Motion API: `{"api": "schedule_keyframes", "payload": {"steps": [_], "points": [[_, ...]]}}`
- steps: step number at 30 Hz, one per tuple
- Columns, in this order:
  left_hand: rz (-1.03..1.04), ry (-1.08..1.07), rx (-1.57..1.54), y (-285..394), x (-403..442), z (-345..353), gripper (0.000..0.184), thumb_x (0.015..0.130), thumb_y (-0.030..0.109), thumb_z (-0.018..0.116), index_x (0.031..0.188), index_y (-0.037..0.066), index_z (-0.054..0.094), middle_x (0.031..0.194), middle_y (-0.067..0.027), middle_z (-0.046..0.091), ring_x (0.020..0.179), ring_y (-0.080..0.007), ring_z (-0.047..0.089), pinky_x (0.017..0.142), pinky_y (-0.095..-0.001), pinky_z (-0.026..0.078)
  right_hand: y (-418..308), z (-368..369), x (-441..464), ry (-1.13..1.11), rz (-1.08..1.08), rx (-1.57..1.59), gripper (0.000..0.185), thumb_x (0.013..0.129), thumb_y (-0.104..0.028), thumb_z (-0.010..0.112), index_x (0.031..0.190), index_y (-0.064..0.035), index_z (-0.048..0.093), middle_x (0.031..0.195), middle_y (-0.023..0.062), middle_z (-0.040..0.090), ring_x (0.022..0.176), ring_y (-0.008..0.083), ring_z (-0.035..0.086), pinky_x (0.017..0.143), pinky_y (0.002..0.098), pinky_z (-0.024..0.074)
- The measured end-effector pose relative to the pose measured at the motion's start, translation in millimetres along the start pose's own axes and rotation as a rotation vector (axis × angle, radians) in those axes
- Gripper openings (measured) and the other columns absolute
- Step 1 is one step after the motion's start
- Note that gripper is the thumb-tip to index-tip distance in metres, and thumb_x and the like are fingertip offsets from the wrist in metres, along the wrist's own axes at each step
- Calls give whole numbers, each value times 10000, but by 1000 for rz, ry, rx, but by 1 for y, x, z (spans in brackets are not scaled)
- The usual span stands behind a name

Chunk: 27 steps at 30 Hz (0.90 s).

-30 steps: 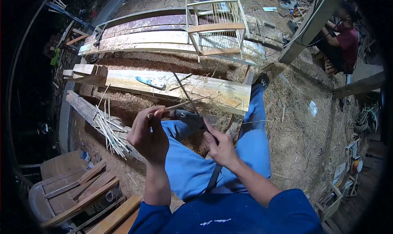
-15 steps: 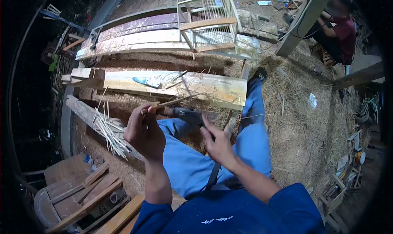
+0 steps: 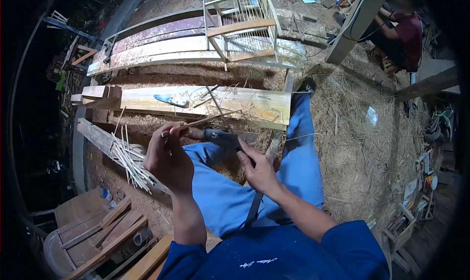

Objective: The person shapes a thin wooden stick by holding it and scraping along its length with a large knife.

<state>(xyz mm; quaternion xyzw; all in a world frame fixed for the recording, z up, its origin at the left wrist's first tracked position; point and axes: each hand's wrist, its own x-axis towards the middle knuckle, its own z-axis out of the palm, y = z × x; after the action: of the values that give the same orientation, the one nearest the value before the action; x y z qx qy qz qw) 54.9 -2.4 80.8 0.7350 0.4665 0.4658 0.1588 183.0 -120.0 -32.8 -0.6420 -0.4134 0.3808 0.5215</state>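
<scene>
Raised in front of my lap, my left hand (image 3: 169, 157) pinches a thin bamboo strip (image 3: 215, 116) between thumb and fingers. The strip points up and to the right, over the edge of a wide pale plank (image 3: 267, 106). My right hand (image 3: 260, 175) is closed around what looks like a long-handled knife; its dark handle (image 3: 253, 209) runs back toward my waist. The blade is dark and hard to make out against the shoe behind it. Left of my left hand, a bundle of split sticks (image 3: 131, 165) lies across a weathered board (image 3: 98, 133).
A blue tool (image 3: 170, 100) and shavings lie on the plank. Beyond it, a slatted frame (image 3: 242, 28) stands on a long bench (image 3: 156, 55). A post (image 3: 355, 28) rises at right, near a seated person (image 3: 409, 33). Wooden furniture parts (image 3: 105, 236) lie at lower left.
The whole view has shifted slightly left. Both hands keep nearly the same pose, with the bamboo strip still in my left hand.
</scene>
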Motion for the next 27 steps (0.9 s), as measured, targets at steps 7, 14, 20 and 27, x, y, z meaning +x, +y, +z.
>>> {"api": "schedule_keyframes", "payload": {"steps": [7,14,20,27], "points": [[25,6,-87,0,-1,5,201,1033,92,540,1017,-75,650,907,-132,703,858,-207,712,770,-331,622,-65,0,4,-186,-168,207,432,940,-91,644,1341,41,555,1129,301,648,1007,436,667,805,418,547],[63,-11,12,0,2,-4,267,1036,153,553,977,-87,654,899,-129,704,849,-185,708,789,-325,613,16,8,8,-24,155,111,430,1008,-220,574,1377,1,546,1291,264,610,1202,382,606,976,382,503],[84,-13,-88,-5,4,0,281,1032,172,567,948,-79,662,890,-125,717,850,-196,715,773,-318,592,-49,-3,4,-224,-8,147,447,995,-200,590,1373,33,535,1161,286,665,1119,430,639,936,387,523],[195,-72,-11,-3,13,-5,191,1002,102,588,919,-54,659,858,-153,726,805,-245,730,740,-327,577,50,13,15,8,124,42,454,1035,-196,533,1466,-60,487,708,34,579,563,79,490,560,282,452]]}}
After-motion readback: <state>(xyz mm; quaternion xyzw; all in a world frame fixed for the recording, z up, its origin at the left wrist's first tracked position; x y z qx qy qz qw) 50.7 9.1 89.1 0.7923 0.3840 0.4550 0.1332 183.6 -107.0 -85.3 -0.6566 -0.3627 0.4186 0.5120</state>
